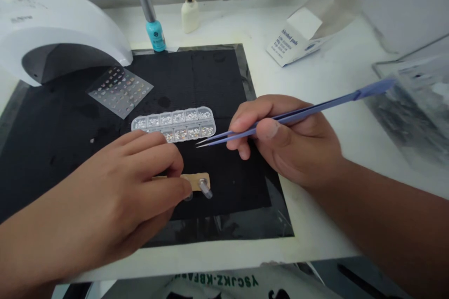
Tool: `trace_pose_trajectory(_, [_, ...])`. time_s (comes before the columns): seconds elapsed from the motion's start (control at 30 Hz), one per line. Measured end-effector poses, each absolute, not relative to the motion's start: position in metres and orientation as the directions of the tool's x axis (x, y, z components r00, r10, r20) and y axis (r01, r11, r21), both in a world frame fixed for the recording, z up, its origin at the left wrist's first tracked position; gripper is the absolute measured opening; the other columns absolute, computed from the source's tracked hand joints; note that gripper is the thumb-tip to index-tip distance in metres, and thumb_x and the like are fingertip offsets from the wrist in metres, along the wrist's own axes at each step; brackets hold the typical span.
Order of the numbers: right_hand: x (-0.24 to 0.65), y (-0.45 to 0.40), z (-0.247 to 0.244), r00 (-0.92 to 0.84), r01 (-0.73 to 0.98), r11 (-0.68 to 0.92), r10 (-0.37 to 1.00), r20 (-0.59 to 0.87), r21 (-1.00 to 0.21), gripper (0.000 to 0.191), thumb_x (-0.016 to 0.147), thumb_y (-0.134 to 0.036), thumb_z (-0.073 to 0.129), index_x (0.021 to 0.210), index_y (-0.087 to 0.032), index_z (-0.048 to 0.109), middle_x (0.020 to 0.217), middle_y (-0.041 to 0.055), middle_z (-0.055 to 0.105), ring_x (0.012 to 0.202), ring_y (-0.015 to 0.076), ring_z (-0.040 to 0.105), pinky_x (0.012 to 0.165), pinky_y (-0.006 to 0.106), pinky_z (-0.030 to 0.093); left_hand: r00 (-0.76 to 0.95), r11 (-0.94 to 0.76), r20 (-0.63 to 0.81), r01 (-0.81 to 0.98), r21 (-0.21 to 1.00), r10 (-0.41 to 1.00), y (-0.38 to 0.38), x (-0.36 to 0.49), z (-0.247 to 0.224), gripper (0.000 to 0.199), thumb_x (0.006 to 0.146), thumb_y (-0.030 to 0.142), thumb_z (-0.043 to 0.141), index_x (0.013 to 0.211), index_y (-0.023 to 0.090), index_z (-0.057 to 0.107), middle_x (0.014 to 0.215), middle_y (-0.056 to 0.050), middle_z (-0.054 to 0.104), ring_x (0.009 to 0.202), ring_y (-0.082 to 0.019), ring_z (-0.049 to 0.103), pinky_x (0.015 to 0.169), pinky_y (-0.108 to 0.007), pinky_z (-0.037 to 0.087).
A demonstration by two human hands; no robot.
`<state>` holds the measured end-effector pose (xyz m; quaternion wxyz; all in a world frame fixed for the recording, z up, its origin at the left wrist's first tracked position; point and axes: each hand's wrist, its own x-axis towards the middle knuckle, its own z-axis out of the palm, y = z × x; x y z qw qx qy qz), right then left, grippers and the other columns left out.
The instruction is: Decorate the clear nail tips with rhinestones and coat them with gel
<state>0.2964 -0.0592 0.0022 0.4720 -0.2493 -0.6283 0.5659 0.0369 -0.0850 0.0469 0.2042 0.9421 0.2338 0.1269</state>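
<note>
My right hand (pixel 293 135) holds a pair of purple tweezers (pixel 315 110) between thumb and fingers. Their thin silver tips point left, slightly apart, with nothing visible between them, just below a clear case of rhinestones (pixel 192 124). Bent over a tan strip (pixel 196 181), my left hand (pixel 140 182) has its thumb and index finger closed on it. A clear, shiny nail tip (pixel 205 188) sticks out at the strip's right end, and another lies partly behind my thumb. The left part of the strip is hidden by my fingers.
A sheet of nail stickers (pixel 121 91) lies on the black mat (pixel 210 74) by a white nail lamp (pixel 80 23). Behind stand a turquoise polish bottle (pixel 155 35) and a cream bottle (pixel 190 16). An open alcohol pads box (pixel 298 37) and a clear plastic bag (pixel 414 117) are right.
</note>
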Motion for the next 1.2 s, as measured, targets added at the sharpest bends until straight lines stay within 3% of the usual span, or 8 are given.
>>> trace_pose_trajectory(0.1, [0.296, -0.059, 0.001, -0.425, -0.249, 0.241, 0.843, 0.33, -0.938, 0.023, 0.103, -0.035, 0.063, 0.096, -0.014, 0.069, 0.079, 0.0012, 0.07, 0.061, 0.007, 0.059, 0.053, 0.016, 0.05, 0.853, -0.795, 0.124, 0.406, 0.451, 0.506, -0.084, 0.039, 0.046, 0.017, 0.101, 0.011, 0.049, 0.102, 0.02, 0.063, 0.087, -0.002, 0.055, 0.079, -0.019, 0.047, 0.076, -0.037, 0.035])
trace_pose_trajectory(0.53, [0.291, -0.06, 0.005, -0.414, -0.302, 0.135, 0.873, 0.257, -0.944, 0.026, 0.096, -0.039, 0.072, 0.09, -0.014, 0.069, 0.076, -0.0007, 0.071, 0.055, 0.0062, 0.059, 0.052, 0.018, 0.048, 0.85, -0.722, 0.043, 0.417, 0.553, 0.525, -0.077, 0.049, 0.051, 0.025, 0.1, 0.01, 0.045, 0.082, 0.017, 0.06, 0.08, 0.0, 0.056, 0.079, -0.016, 0.047, 0.072, -0.032, 0.037])
trace_pose_trajectory(1.2, [0.293, -0.058, 0.006, -0.427, -0.329, 0.094, 0.873, 0.236, -0.94, 0.028, 0.094, -0.041, 0.074, 0.09, -0.015, 0.068, 0.077, -0.0005, 0.07, 0.055, 0.0069, 0.058, 0.051, 0.02, 0.047, 0.828, -0.684, 0.053, 0.422, 0.596, 0.558, -0.079, 0.044, 0.05, 0.02, 0.1, 0.009, 0.048, 0.087, 0.021, 0.057, 0.083, 0.002, 0.057, 0.081, -0.015, 0.049, 0.076, -0.031, 0.037])
